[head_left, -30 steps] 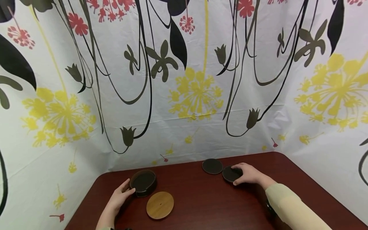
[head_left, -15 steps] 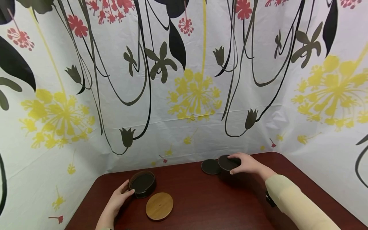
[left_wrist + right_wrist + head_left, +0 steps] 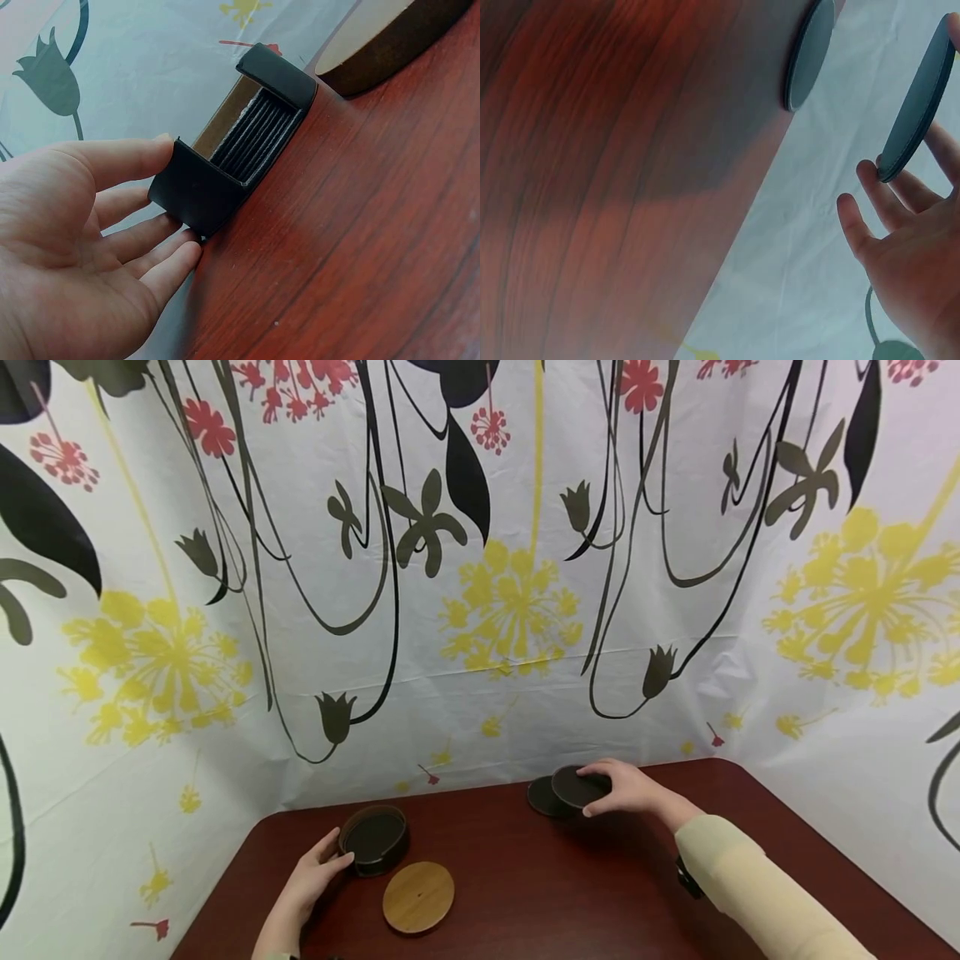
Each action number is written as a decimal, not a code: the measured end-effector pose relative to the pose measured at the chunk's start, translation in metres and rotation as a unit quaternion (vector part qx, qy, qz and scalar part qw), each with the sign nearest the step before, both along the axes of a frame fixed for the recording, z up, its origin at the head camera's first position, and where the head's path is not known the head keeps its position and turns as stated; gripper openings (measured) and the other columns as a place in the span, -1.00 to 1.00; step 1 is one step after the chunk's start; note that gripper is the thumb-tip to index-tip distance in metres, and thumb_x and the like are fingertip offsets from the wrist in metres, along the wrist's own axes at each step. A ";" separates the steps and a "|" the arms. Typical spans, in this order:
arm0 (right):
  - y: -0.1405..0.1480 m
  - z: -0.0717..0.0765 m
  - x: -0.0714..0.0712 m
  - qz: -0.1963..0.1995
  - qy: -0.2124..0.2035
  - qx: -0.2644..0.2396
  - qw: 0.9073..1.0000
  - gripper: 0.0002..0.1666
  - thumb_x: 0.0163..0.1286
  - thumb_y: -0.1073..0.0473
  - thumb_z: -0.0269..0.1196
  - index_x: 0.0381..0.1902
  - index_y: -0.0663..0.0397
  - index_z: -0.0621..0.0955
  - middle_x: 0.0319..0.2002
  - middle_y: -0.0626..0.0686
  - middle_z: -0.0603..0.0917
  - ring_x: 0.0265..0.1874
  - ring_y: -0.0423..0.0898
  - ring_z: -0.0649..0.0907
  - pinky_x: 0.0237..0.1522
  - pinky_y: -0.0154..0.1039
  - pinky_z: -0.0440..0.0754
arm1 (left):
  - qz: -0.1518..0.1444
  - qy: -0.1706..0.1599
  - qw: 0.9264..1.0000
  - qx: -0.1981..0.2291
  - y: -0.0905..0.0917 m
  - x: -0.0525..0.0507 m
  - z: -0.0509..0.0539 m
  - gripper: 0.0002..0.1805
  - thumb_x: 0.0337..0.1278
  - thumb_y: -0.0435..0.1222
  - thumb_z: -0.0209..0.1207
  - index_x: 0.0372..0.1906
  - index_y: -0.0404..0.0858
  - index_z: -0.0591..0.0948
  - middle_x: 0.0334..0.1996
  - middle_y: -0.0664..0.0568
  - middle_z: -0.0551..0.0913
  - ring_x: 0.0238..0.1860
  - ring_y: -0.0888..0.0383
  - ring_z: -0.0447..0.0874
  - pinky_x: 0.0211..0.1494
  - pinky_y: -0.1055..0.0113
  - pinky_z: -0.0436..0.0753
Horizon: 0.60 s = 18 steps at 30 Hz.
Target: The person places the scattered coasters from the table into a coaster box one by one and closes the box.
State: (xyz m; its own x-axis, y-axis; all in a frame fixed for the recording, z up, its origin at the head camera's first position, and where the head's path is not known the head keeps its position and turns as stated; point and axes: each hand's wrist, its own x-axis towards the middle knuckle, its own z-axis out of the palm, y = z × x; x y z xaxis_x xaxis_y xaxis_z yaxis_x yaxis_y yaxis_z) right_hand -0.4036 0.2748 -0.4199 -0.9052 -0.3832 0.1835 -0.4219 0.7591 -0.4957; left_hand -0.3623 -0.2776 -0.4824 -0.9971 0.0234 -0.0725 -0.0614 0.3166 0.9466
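Note:
At the table's left, my left hand (image 3: 309, 878) grips the side of a round black coaster holder (image 3: 381, 863). In the left wrist view, thumb and fingertips lie against the wall of that holder (image 3: 196, 187), and several dark coasters (image 3: 255, 133) are stacked inside, visible through its cut-out. Across the table, my right hand (image 3: 632, 790) pinches a round black coaster (image 3: 573, 787) by its edges, raised off the table. Beneath and slightly left of it lies a second black coaster (image 3: 540, 797), partly covered from the head view. The right wrist view shows the held coaster (image 3: 919, 97) apart from the lying coaster (image 3: 811, 56).
A round wooden disc (image 3: 417, 897) lies flat just right of and nearer than the holder. The dark red table (image 3: 517, 893) ends at the back against a white floral cloth (image 3: 480, 727), which also hangs at both sides.
My right hand has lifted the coaster off the table and carried it left, partly over the other coaster. My left hand stays on the holder.

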 end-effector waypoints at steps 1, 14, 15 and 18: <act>-0.003 -0.001 -0.001 0.003 -0.002 -0.002 1.000 -0.11 -0.01 -0.28 0.46 0.24 -0.02 0.55 0.30 0.28 0.37 0.15 0.19 0.47 -0.02 0.08 0.48 | 0.000 0.000 1.000 -0.001 0.000 0.000 0.000 -0.13 0.31 -0.17 0.20 0.53 -0.35 0.01 0.43 -0.46 0.01 0.40 -0.34 0.05 0.33 -0.18 0.26; -0.057 -0.013 -0.017 0.052 -0.016 -0.012 0.998 -0.15 -0.02 -0.30 0.46 0.23 -0.14 0.56 0.29 0.15 0.40 0.16 0.11 0.45 -0.03 0.04 0.48 | 0.003 0.002 1.000 0.003 -0.001 0.000 -0.001 -0.11 0.27 -0.14 0.24 0.52 -0.33 0.04 0.43 -0.44 0.02 0.40 -0.33 0.07 0.32 -0.17 0.28; -0.062 -0.013 -0.018 0.060 -0.015 -0.014 0.998 -0.15 -0.01 -0.29 0.46 0.23 -0.13 0.56 0.29 0.16 0.40 0.17 0.12 0.45 -0.03 0.05 0.48 | 0.004 0.002 1.000 0.004 -0.001 0.000 -0.001 -0.12 0.27 -0.15 0.24 0.52 -0.33 0.05 0.43 -0.44 0.03 0.40 -0.33 0.08 0.32 -0.17 0.28; -0.075 -0.013 -0.022 0.078 -0.018 -0.015 0.997 -0.15 0.00 -0.30 0.45 0.25 -0.13 0.55 0.31 0.19 0.38 0.20 0.14 0.43 -0.01 0.07 0.48 | 0.005 0.003 1.000 0.008 -0.002 -0.001 -0.002 -0.12 0.27 -0.17 0.24 0.52 -0.34 0.05 0.43 -0.45 0.05 0.39 -0.34 0.10 0.31 -0.15 0.31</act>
State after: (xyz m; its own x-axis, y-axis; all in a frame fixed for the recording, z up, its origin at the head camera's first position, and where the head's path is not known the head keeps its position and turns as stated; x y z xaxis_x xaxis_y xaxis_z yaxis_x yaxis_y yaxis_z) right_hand -0.4260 0.1993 -0.4333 -0.8415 -0.5141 0.1662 -0.5150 0.6701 -0.5345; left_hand -0.3628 -0.2792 -0.4839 -0.9977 0.0147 -0.0664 -0.0590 0.3002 0.9521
